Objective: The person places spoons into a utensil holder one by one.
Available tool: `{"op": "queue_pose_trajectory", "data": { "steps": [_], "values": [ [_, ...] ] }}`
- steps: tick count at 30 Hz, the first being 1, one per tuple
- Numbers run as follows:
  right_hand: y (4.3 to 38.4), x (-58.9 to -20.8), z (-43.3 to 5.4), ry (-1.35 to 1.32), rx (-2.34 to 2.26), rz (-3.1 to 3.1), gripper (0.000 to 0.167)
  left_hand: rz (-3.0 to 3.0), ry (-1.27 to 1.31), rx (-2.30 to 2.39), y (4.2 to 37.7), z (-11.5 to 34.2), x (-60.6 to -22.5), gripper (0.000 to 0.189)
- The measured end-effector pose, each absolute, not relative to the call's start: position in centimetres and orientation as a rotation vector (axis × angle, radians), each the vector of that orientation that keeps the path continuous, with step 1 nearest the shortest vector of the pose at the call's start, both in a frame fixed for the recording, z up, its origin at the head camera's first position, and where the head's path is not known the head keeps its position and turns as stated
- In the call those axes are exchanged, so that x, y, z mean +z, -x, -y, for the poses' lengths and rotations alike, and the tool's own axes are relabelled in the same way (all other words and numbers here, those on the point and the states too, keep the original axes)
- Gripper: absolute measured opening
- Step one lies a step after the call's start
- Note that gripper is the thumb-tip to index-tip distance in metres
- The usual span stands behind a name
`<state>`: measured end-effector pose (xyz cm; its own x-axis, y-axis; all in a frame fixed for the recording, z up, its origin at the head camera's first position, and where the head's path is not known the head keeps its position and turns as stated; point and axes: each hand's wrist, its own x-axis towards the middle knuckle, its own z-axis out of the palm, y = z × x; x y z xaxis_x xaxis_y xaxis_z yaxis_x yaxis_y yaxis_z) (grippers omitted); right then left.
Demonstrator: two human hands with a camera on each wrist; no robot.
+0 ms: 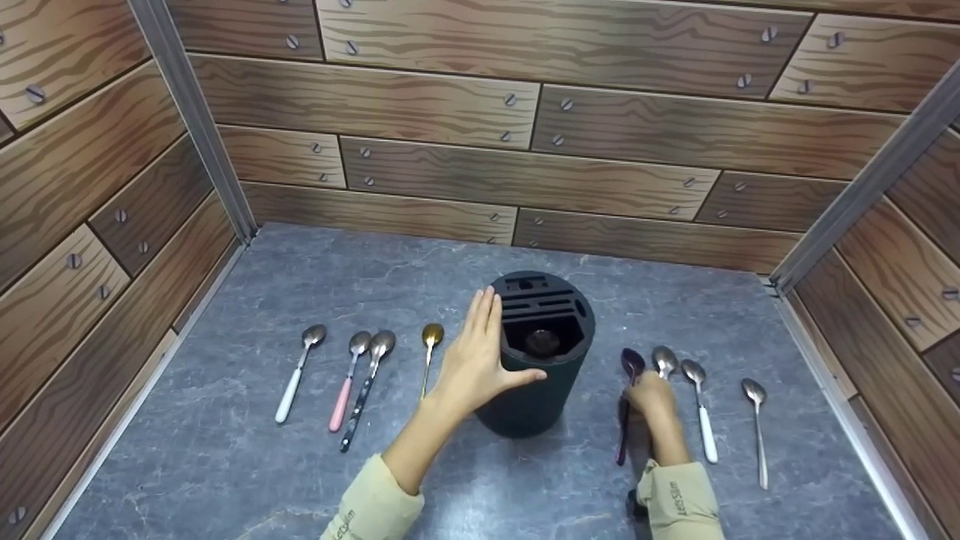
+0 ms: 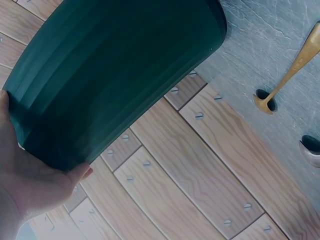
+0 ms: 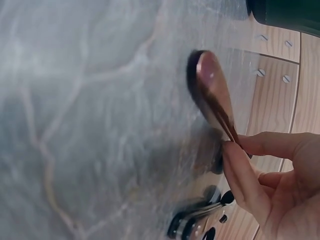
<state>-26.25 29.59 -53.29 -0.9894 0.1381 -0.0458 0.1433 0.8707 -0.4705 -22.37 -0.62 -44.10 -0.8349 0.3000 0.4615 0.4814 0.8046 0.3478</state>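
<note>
A dark green cylindrical utensil holder (image 1: 525,397) with a slotted black top stands upright mid-table. My left hand (image 1: 472,349) lies against its left side near the rim, fingers straight and thumb stretched across the front. Inside its large compartment shows the bowl of a spoon (image 1: 541,343). To the right, my right hand (image 1: 651,397) pinches the handle of a dark purple spoon (image 3: 215,82) between thumb and fingers, close over the table. A silver spoon (image 1: 664,357) lies just beyond that hand, its handle hidden. A white-handled spoon (image 1: 705,424) lies beside it.
Left of the holder lie a gold spoon (image 1: 432,335), a black-patterned spoon (image 1: 364,401), a pink-handled spoon (image 1: 341,401) and a white-handled spoon (image 1: 291,390). A plain silver spoon (image 1: 757,420) lies far right. Wood-patterned walls (image 1: 420,161) enclose the table's back and sides.
</note>
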Motion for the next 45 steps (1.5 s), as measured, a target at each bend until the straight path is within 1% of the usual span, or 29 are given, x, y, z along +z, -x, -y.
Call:
{"op": "queue_pose_trajectory", "data": {
  "steps": [5,8,14,21,32,45],
  "values": [
    [26.1,-52.9,-29.5,-0.231,-0.804,-3.021,0.027,2.616,0.581,-0.652,22.3,0.6,-44.1,0.117],
    [26.0,-52.7,-29.4,-0.231,-0.818,-3.023,0.030,2.634,0.574,-0.649,22.2,0.6,-44.0,0.117],
    [25.7,-52.2,-29.3,-0.214,-0.780,-3.059,0.028,2.650,0.567,-0.647,22.2,0.6,-44.0,0.117],
    [25.5,-51.6,-28.8,-0.192,-0.844,-3.092,0.033,2.635,0.567,-0.650,22.3,0.6,-44.1,0.117],
    [25.0,-50.8,-28.3,-0.172,-0.846,-3.114,0.033,2.648,0.559,-0.661,22.3,0.5,-44.0,0.117],
    [24.6,-49.9,-28.0,-0.170,-0.884,-3.098,0.020,2.630,0.563,-0.669,22.4,0.5,-44.0,0.116]
  ]
}}
